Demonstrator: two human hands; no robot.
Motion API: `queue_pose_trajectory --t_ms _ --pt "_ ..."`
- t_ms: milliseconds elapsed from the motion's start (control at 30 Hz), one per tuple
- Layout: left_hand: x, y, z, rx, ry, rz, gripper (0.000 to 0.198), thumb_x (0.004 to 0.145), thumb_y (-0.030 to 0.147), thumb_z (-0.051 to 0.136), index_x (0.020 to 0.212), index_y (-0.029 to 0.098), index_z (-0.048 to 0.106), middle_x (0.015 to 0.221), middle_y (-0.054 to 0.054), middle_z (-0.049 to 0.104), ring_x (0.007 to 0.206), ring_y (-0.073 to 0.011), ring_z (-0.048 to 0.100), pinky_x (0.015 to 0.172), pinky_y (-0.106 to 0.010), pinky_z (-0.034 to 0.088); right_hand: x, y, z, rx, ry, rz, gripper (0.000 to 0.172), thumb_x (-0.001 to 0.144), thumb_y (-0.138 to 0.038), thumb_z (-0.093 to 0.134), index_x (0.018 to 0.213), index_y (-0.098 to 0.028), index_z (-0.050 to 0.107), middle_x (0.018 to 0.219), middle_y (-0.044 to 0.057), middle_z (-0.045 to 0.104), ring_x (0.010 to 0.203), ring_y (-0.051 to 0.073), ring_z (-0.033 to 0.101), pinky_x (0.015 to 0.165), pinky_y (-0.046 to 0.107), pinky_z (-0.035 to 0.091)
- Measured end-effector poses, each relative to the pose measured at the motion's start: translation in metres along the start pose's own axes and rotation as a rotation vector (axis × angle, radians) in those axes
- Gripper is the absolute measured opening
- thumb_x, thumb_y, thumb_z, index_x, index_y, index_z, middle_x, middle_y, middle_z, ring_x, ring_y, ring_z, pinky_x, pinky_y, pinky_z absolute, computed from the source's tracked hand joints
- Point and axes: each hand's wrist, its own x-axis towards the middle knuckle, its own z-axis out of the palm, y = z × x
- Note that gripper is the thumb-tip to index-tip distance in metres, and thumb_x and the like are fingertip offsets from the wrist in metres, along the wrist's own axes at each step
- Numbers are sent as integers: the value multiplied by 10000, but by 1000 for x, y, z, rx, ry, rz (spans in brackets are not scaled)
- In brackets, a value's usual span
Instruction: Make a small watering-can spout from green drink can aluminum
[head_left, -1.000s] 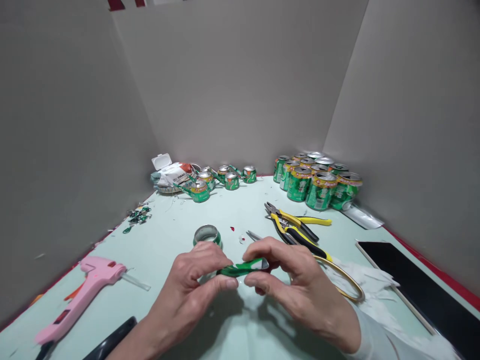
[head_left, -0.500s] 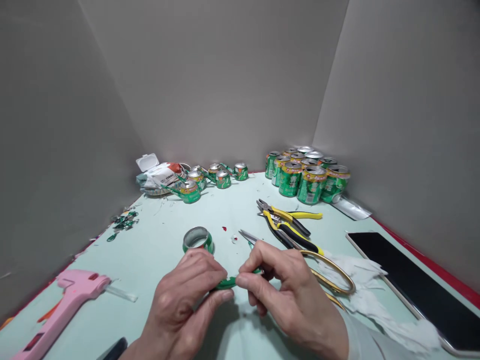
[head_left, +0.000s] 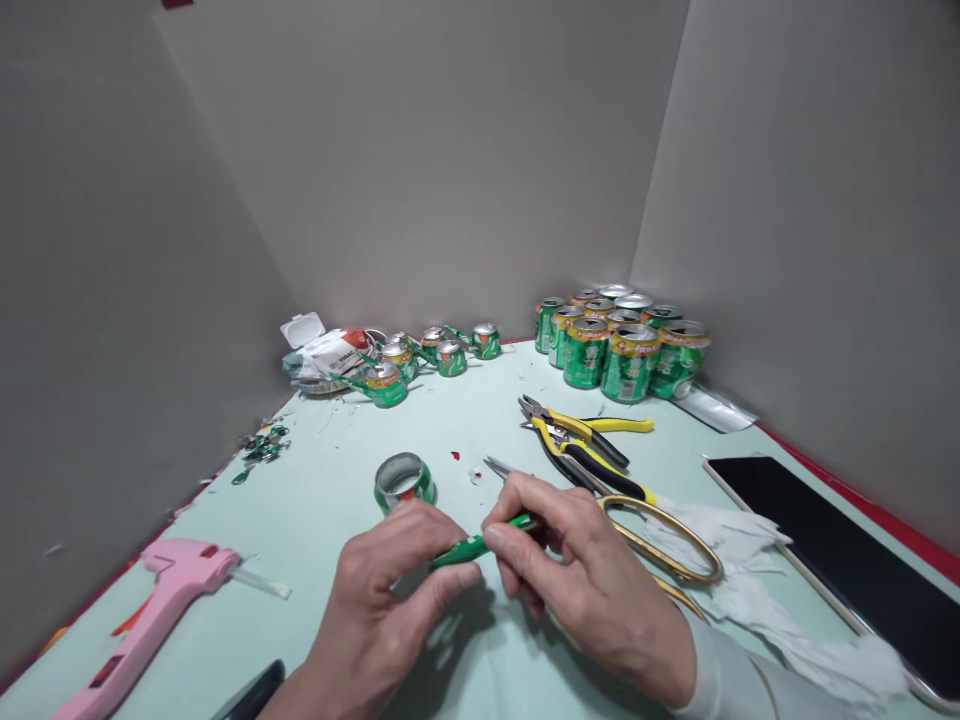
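Between both hands, low over the table, is a narrow green strip that looks like folded can metal. My left hand pinches its left end between thumb and fingers. Thumb and forefinger of my right hand close on it farther right, and part of the strip shows past the fingertips. Just beyond my left hand stands a cut-down green can ring. Gold-handled scissors lie beneath and beside my right hand, their blade tips showing past the knuckles.
Yellow-black pliers lie behind the scissors. Several green cans stand at the back right, small cut-can pieces at the back left. A pink glue gun is at left; a tablet-like black device and white tissue at right.
More of the green strip shows between my hands, and it slants up to the right now. My right fingers have shifted slightly along with it. The whole view has moved a little.
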Motion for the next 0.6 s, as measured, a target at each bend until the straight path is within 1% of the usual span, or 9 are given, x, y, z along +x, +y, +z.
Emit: queue_pose_trajectory --t_ms 67,100,167,267,333,433,533,600 --pt "-1 -1 -1 -51 -48 -136 105 901 220 626 840 189 706 755 -12 708 711 -164 630 698 -277 455 0 3 1 17 2 9 188 916 -217 500 728 -217 512 540 -70 568 447 80 534 476 187 385" --pt "-1 -1 -2 -61 -66 -176 122 907 238 619 850 194 718 755 -12 714 708 -166 631 680 -273 448 0 4 2 17 2 8 196 922 -228 494 727 -216 514 544 -68 569 446 80 536 476 189 387" --pt "-2 -1 -2 -61 -74 -192 167 920 252 599 837 196 733 739 -16 715 698 -170 621 667 -279 432 0 5 4 0 -6 2 195 925 -240 499 732 -217 520 545 -66 573 448 84 536 470 192 387" --pt "-2 -1 -3 -80 -30 -121 192 929 214 581 798 203 721 721 -10 718 684 -168 606 715 -301 418 0 6 5 -2 -36 8 161 926 -255 520 769 -221 530 568 -60 607 472 93 554 461 190 389" --pt "-1 0 -3 -97 -3 -54 189 926 157 575 796 210 702 718 7 720 665 -156 602 763 -313 408 0 6 6 53 -68 34 140 937 -278 518 811 -222 543 609 -50 641 493 99 575 461 188 405" --pt "-1 1 -4 -82 43 63 171 912 94 577 876 214 693 744 9 708 674 -151 608 784 -324 408 2 4 4 97 -79 44 54 899 -271 594 894 -222 571 662 -52 672 520 100 584 511 197 434" --pt "-2 0 -5 -30 76 158 180 898 67 585 969 199 684 790 -19 695 708 -161 614 779 -334 421 2 3 2 -34 -46 -5 88 849 -265 689 897 -233 623 668 -70 663 590 108 586 609 216 423" --pt "-3 -1 -6 -4 69 188 173 900 66 579 977 186 677 797 -31 691 712 -165 611 777 -341 426 1 4 1 -146 -23 -64 59 870 -287 687 873 -237 657 703 -60 674 654 120 595 660 228 405"
